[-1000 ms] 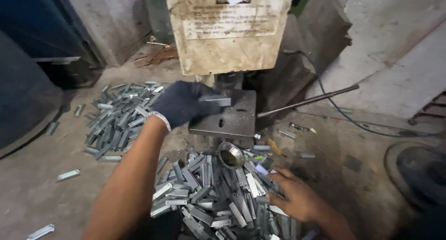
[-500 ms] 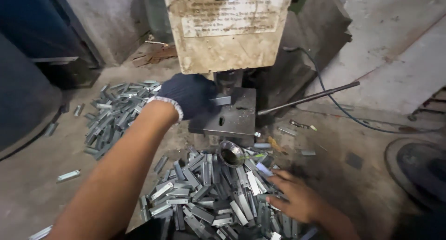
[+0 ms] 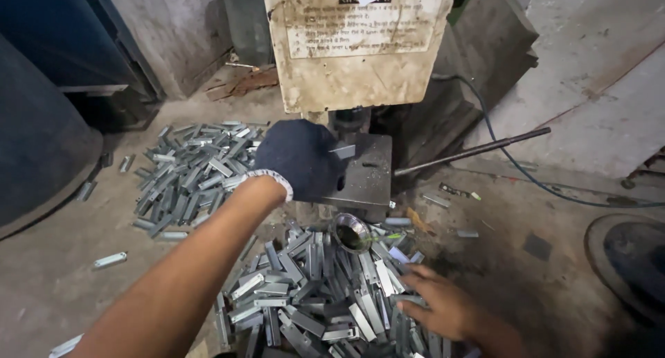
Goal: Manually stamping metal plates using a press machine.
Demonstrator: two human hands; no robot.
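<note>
Reaching far across the heap, the gloved left hand point(image 3: 299, 160) holds a small flat grey metal strip point(image 3: 343, 151) at the dark steel bed of the press point(image 3: 367, 178), its fingers closed around the near end of the piece so that the far end pokes out toward the tool. The bare right hand point(image 3: 443, 306) rests near and to the right, palm down on the near pile of grey metal strips point(image 3: 325, 295); its fingers look spread and loosely curled, but I cannot tell whether it has picked one up, since the fingertips sit among the pieces. A small round metal bowl point(image 3: 350, 232) stands on the far edge of that pile, just below the bed. A second pile of the same grey strips point(image 3: 197, 171) lies on the concrete floor to the left, well apart from the hands.

The main risk, as I judge it, is the gloved fingers sitting so close under the ram: a stroke would catch them, or snag the glove fabric. The strip could also sit crooked on the bed. The long dark steel lever point(image 3: 478, 149) juts out to the right, where a stray elbow could knock it.

A worn cream rectangular notice plate point(image 3: 360, 42) covers the press front at the far centre, with dark printed lines and a black strip at its top.
</note>
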